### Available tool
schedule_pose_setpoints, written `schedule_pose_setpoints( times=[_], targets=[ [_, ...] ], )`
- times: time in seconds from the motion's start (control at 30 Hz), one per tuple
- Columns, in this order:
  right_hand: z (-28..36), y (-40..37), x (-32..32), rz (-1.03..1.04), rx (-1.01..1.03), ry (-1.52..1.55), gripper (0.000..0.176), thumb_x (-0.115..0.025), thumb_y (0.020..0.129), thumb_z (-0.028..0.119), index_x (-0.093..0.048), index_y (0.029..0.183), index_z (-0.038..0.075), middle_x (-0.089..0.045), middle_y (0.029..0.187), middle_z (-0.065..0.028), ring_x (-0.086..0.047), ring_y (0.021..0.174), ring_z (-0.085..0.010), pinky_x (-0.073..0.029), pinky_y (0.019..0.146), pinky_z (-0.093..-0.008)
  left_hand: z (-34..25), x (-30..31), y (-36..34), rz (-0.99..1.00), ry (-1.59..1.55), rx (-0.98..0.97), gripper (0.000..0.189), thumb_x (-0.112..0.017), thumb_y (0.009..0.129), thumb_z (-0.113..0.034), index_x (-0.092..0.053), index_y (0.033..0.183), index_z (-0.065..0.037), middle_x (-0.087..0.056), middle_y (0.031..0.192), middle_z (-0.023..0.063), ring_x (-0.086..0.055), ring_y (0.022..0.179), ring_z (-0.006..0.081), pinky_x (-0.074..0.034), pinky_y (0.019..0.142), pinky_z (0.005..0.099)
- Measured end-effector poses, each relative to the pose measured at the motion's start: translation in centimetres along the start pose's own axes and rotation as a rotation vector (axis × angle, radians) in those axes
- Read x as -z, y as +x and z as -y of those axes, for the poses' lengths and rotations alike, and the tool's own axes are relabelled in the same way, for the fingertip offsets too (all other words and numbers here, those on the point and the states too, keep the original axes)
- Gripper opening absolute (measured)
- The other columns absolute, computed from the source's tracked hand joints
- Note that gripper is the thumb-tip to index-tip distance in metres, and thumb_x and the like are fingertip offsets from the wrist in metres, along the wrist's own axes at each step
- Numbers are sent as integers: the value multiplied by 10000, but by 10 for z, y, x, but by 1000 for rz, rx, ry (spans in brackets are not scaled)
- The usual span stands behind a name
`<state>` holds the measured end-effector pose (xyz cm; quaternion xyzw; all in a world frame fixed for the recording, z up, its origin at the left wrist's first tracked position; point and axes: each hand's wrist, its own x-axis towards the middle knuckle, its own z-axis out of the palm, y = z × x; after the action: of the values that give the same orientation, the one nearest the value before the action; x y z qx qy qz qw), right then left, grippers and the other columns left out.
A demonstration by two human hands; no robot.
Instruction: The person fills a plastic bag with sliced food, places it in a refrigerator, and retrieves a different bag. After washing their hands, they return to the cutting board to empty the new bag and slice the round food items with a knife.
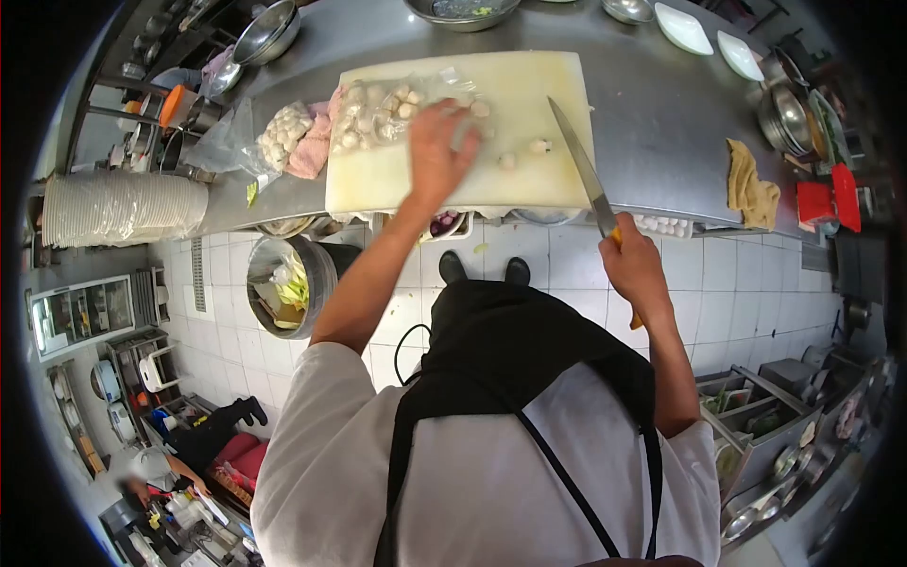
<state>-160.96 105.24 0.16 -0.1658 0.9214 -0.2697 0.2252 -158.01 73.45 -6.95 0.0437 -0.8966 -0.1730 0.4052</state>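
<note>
My right hand (635, 266) is wrapped round the orange handle of a long knife (583, 170), whose blade points away over the right side of the cutting board (524, 85). Over the middle of the board, my left hand (440, 151) has its fingers apart, close to a pale round mushroom-like piece (480, 109). Under and beside those fingers lies a clear plastic bag (356, 118) of similar whitish pieces. Two more loose pieces, one at the board's middle (507, 161) and one nearer the blade (540, 146), rest between hand and knife.
Left of the board lie another bag of white pieces (283, 137) and a pink cloth (310, 151). Stacked plates (123, 208) stand at the counter's left end. A yellow-brown towel (751, 184) lies right. A scrap bin (326, 274) stands on the floor. Another person (236, 458) is lower left.
</note>
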Motion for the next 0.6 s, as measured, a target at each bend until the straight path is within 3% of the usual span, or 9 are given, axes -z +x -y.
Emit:
schedule_pose_setpoints(
  times=[0.03, 0.17, 0.47, 0.6],
  targets=[
    [3, -6, 4, -1, 4, -1, 254, -515, 890, 143, -492, 1112, 22, -621, 712, -258, -610, 723, -470, -453, 683, -540, -17, -10, -6, 19, -224, 19, 266, -736, 765, -83, -679, 1024, -61, -621, 1175, 136, -575, 1084, 334, -454, 945, 405],
    [14, -42, 23, 12, 37, -48, 193, -510, 906, 108, -481, 1071, 13, -591, 645, -238, -591, 653, -465, -447, 628, -519, -55, -36, -6, 102, -387, 73, 196, -732, 767, -82, -683, 952, -43, -637, 1061, 116, -597, 1002, 295, -477, 877, 395],
    [23, -71, 35, 70, 5, -91, 149, -530, 913, 87, -491, 1036, 13, -602, 652, -221, -596, 659, -458, -448, 628, -531, -48, -63, -15, 140, -448, 158, 111, -714, 779, -53, -687, 878, -10, -662, 950, 111, -635, 853, 282, -519, 733, 359],
    [22, -71, 33, 64, 23, -128, 156, -529, 911, 86, -498, 1046, 15, -605, 655, -220, -600, 668, -457, -448, 635, -538, -46, -65, -19, 101, -435, 139, 111, -708, 781, -45, -687, 884, -12, -667, 938, 110, -638, 867, 278, -516, 754, 363]
  ],
)
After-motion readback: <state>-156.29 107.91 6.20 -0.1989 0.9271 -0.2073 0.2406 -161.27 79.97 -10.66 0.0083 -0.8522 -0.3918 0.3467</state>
